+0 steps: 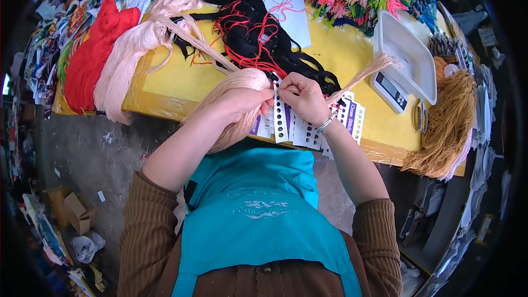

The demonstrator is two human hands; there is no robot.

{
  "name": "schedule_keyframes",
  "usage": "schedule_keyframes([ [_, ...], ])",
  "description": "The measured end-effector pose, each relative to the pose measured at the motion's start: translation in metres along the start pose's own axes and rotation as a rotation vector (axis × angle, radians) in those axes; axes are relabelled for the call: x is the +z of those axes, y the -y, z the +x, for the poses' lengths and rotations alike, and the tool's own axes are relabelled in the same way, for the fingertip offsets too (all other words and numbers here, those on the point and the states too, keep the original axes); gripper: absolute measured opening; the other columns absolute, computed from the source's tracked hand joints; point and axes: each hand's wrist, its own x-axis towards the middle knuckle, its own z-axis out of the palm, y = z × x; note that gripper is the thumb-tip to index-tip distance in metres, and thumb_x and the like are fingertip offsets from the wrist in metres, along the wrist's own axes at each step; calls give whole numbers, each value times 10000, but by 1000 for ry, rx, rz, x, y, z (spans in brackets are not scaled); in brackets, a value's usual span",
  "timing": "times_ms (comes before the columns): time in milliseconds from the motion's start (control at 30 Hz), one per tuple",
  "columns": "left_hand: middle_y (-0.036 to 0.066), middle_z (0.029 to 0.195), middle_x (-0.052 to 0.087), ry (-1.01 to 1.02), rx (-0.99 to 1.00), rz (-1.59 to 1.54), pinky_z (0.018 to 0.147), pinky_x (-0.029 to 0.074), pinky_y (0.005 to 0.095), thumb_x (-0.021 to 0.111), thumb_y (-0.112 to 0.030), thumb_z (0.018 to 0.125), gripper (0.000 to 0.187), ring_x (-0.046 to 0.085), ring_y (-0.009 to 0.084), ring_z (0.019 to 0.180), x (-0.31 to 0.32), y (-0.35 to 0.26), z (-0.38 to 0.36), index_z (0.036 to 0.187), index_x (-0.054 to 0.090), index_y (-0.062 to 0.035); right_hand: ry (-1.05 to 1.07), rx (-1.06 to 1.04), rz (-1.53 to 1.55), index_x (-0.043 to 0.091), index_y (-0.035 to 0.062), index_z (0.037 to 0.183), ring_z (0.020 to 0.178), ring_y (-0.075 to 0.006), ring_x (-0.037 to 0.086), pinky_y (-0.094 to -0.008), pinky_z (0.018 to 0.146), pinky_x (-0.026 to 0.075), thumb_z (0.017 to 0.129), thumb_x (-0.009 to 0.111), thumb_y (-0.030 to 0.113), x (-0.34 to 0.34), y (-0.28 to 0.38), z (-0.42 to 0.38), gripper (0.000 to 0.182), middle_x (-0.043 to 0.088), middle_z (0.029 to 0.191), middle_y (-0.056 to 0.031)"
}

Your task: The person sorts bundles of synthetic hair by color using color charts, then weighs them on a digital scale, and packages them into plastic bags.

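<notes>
My left hand is closed, its fingertips at the left edge of a white punched thread card. A thick pale peach skein of thread drapes around that hand and wrist. My right hand is pinched at the top of the same card; what its fingertips hold is too small to make out. A peach thread tail sticks out beyond the right hand. More punched cards with purple labels fan out under the right hand along the table edge.
Black thread tangled with red strands lies ahead on the yellow table. Red skeins and pale pink skeins hang at left. A digital scale with a white tray, scissors and brown skeins are at right.
</notes>
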Motion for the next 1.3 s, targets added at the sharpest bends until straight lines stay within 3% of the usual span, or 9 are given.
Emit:
schedule_keyframes([
  [300,-3,639,552,-235,117,592,532,433,261,508,-226,974,214,509,99,528,-4,-17,-31,860,596,-67,35,71,-101,637,19,916,632,-151,621,-300,617,493,813,699,142,0,2,6,172,640,692,-76],
  [367,6,669,558,-259,-5,780,538,427,257,504,-241,982,228,490,101,531,-21,-3,-18,862,586,-66,47,62,-160,639,18,923,640,-168,637,-308,618,498,810,701,154,-1,6,5,187,650,702,-86],
  [433,14,693,560,-200,-8,276,518,416,249,505,-288,994,269,486,100,539,-36,21,-14,869,580,-62,73,84,-238,640,18,920,643,-200,646,-319,618,501,809,700,172,-1,12,7,199,658,711,-96],
  [667,5,657,545,-178,-10,-187,508,415,244,564,-392,970,371,506,86,559,-28,4,-29,776,594,-77,47,87,-201,638,19,920,650,-219,650,-335,628,505,805,698,183,1,6,6,209,660,717,-101],
  [733,4,656,545,-158,25,-138,504,408,239,578,-379,964,359,499,84,556,-29,11,-23,764,593,-80,62,87,-222,618,1,938,639,-58,573,-237,584,468,853,700,140,1,9,6,183,629,703,-26],
  [767,3,656,545,-140,60,-90,499,400,235,592,-367,957,349,492,83,553,-29,17,-18,753,593,-84,62,87,-222,618,1,938,639,-58,573,-237,584,468,853,700,140,2,10,5,183,629,703,-26],
  [967,-5,650,540,-95,41,-177,502,357,215,622,-318,942,284,476,74,559,-26,19,-15,778,598,-87,-7,115,-254,625,15,925,618,-93,581,-269,585,479,834,721,223,4,22,3,246,628,693,-43],
  [1033,-6,641,535,-85,45,-248,503,347,210,622,-314,940,272,468,71,553,-19,12,-21,791,607,-86,20,168,-310,637,44,930,702,-255,671,-359,657,516,802,719,362,4,26,4,352,658,731,-113],
  [1300,-3,617,514,183,56,-256,472,348,227,557,-324,952,284,454,81,511,-4,8,-28,877,629,-60,-51,71,-384,612,56,946,702,-274,672,-374,641,514,835,702,356,10,14,4,333,661,734,-119],
])
